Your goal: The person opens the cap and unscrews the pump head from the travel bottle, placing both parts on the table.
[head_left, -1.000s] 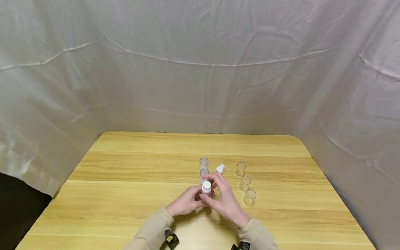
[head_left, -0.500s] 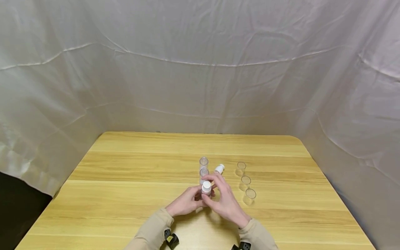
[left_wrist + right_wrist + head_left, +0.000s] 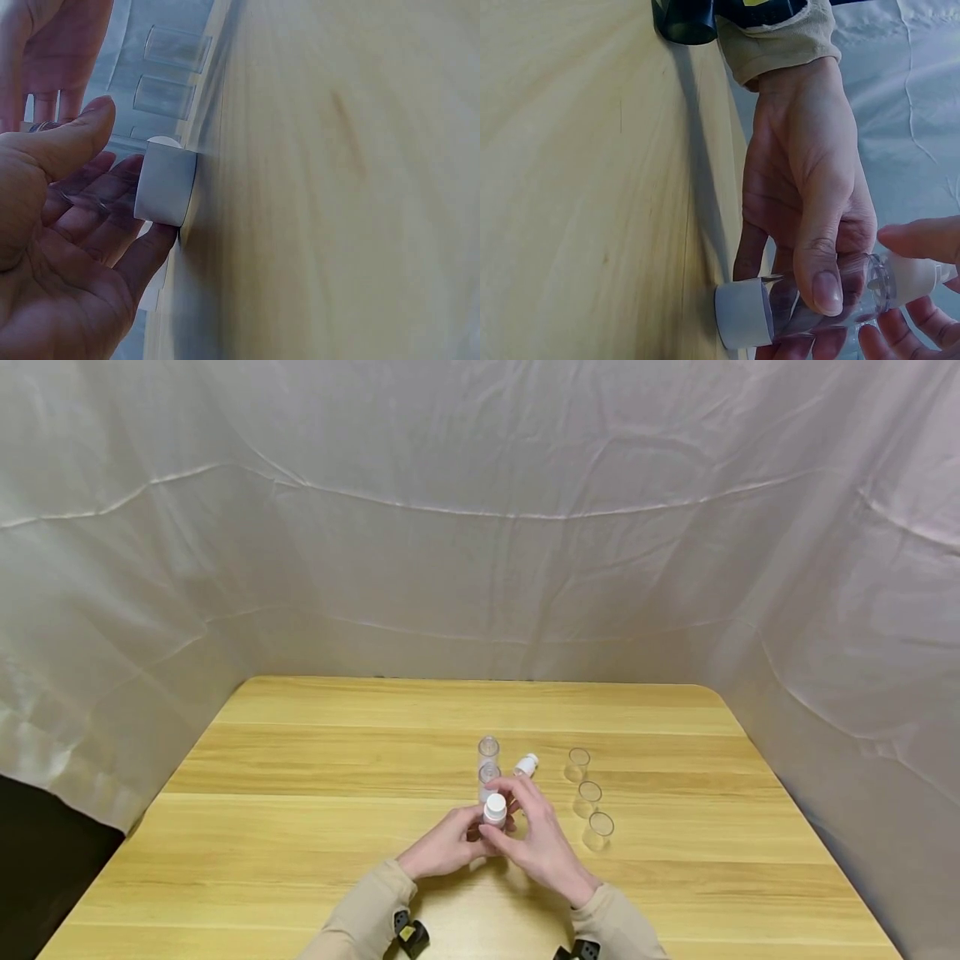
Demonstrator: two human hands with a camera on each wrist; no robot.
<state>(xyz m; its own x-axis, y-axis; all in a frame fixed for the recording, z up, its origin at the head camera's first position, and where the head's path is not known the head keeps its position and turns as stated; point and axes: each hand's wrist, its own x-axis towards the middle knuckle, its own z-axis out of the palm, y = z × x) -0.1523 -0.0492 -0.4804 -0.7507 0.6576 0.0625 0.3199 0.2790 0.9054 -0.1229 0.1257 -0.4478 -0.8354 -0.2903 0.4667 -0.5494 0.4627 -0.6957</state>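
In the middle of the table stands a clear bottle [image 3: 787, 313] with a white base [image 3: 744, 313] and a white pump top [image 3: 495, 807]. My left hand [image 3: 448, 845] holds its clear body, the thumb along one side and fingers on the other. Around the white pump top, my right hand [image 3: 542, 843] curls, thumb on the near side and index finger on the far side. The white base looks to be on or just above the wood. Just beyond my hands are two clear bottles [image 3: 488, 753], one behind the other. A white-topped pump bottle [image 3: 527, 766] is partly hidden by my right hand.
To the right of my right hand, three clear cylindrical caps [image 3: 587, 799] stand in a row. Pale fabric [image 3: 480, 568] hangs behind and beside the wooden table [image 3: 337, 760].
Both hands keep their places on the bottle. The right thumb shifts slightly along the white pump top, moving right and then back left.
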